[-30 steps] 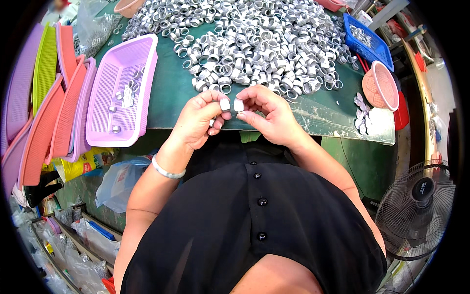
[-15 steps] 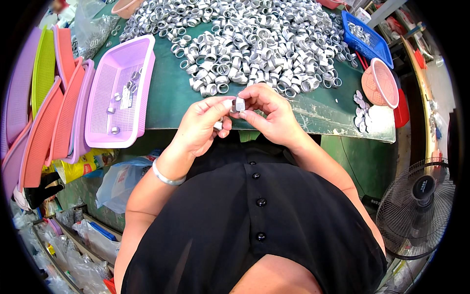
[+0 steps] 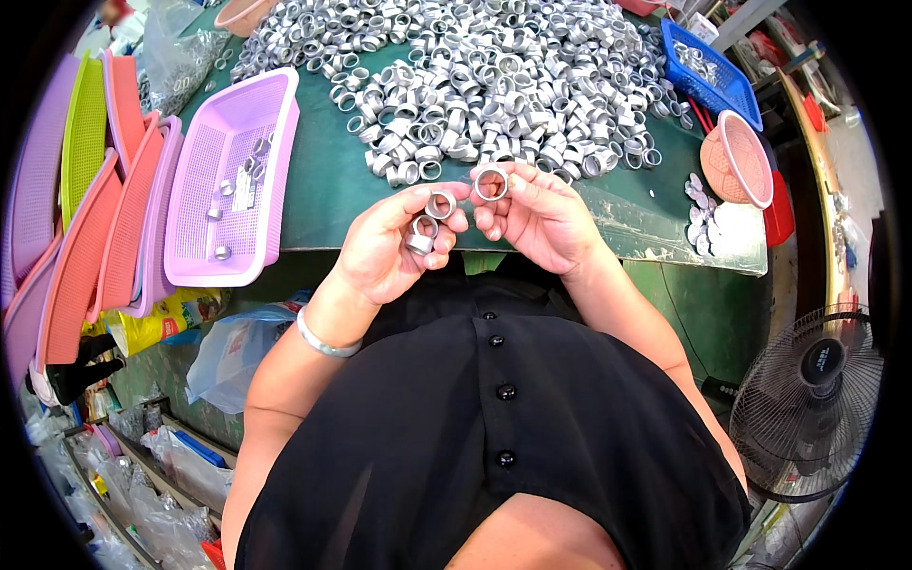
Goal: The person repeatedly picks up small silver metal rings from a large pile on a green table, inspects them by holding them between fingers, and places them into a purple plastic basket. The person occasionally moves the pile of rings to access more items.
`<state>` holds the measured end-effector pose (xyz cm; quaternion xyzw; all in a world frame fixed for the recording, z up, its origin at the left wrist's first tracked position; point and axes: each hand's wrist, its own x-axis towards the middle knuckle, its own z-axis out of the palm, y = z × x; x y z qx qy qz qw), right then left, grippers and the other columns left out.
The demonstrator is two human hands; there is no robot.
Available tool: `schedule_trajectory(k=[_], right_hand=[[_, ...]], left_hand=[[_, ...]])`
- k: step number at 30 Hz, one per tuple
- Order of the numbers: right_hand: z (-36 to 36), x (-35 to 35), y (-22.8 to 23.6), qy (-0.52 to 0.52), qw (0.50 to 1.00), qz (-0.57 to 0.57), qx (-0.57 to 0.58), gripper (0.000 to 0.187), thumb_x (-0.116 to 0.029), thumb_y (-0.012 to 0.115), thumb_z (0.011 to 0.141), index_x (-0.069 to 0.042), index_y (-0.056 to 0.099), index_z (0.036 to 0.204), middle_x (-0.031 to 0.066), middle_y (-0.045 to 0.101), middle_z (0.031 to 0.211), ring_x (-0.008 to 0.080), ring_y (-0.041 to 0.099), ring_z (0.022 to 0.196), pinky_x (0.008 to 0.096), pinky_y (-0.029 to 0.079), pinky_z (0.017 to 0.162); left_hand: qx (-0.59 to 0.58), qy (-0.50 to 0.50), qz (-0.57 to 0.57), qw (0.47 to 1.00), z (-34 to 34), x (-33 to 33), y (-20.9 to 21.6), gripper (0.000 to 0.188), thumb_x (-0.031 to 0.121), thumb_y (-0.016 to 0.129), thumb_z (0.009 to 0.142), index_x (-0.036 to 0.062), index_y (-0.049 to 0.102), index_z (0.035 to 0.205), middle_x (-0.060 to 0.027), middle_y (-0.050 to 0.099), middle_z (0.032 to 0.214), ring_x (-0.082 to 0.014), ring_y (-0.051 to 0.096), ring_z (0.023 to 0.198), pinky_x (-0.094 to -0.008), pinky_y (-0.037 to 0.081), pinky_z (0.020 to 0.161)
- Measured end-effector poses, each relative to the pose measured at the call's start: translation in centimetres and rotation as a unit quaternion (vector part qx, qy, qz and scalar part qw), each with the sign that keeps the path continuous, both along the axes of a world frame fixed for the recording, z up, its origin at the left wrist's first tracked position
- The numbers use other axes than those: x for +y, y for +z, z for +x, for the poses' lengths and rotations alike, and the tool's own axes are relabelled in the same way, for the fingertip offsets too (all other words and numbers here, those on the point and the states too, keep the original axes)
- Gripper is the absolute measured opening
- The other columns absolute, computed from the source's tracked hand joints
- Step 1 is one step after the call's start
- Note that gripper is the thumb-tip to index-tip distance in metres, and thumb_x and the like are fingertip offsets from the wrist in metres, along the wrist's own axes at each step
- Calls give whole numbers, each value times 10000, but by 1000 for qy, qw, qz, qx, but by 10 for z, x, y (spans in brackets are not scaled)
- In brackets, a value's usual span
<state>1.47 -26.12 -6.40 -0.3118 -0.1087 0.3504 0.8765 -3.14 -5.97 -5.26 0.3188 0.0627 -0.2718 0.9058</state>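
Note:
My left hand (image 3: pixel 380 242) is closed on two silver metal rings: one ring (image 3: pixel 440 204) pinched at the fingertips, another ring (image 3: pixel 421 235) lower against the fingers. In my right hand (image 3: pixel 543 217), thumb and fingers grip a third metal ring (image 3: pixel 491 184), its round opening turned up toward me. Both hands are close together above the table's near edge, the rings slightly apart. Beyond them a big heap of similar metal rings (image 3: pixel 494 95) spreads over the green table (image 3: pixel 318 180). To the left, a purple plastic basket (image 3: pixel 180 228) holds several rings and a small white label.
Stacked coloured baskets (image 3: pixel 81 256) stand at far left. On the right are a blue basket (image 3: pixel 731 103) with small parts, a peach basket (image 3: pixel 746 161), several flat metal discs (image 3: pixel 701 223) and a black fan (image 3: pixel 807 408). A clear bag of parts (image 3: pixel 180 71) sits at back left.
The hands have drawn slightly apart. My right hand has tilted its ring so the opening shows, and both rings in my left hand now show their openings too.

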Motion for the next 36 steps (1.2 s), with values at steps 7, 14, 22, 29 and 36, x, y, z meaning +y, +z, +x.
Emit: schedule_trajectory(k=[7,14,22,29,36], right_hand=[[-14,16,15,-47,950,-212,-227,235,-76,590,840,-5,583,1063,16,597,827,78,548,697,207,435,625],[1,34,21,-130,716,-435,-530,231,-56,630,773,-28,574,995,54,545,840,154,583,712,261,444,605],[25,59,3,-212,383,-527,-728,136,-90,574,691,-71,553,823,61,514,785,230,547,757,347,434,645],[25,63,2,-211,294,-538,-761,187,-114,558,709,-114,561,895,12,496,749,181,508,744,314,384,654],[27,66,-2,-229,303,-526,-762,205,-102,581,667,-111,554,870,8,496,726,179,495,718,317,367,661]], left_hand=[[45,27,53,997,-12,-10,2,372,375,413,924,43,537,1037,-73,596,869,-168,593,751,-260,493,527],[15,115,125,985,-27,16,24,104,133,568,863,67,550,941,-28,558,775,-81,481,592,-189,361,448],[-237,330,728,552,-10,123,44,262,138,605,819,26,581,1054,-86,602,856,-167,572,754,-285,466,695],[-333,199,832,397,-2,119,39,310,153,587,810,28,573,1093,-210,535,1102,-346,517,1009,-392,414,860],[-477,116,766,415,14,39,25,330,81,689,662,66,601,979,-116,556,919,-302,524,883,-384,404,779]])
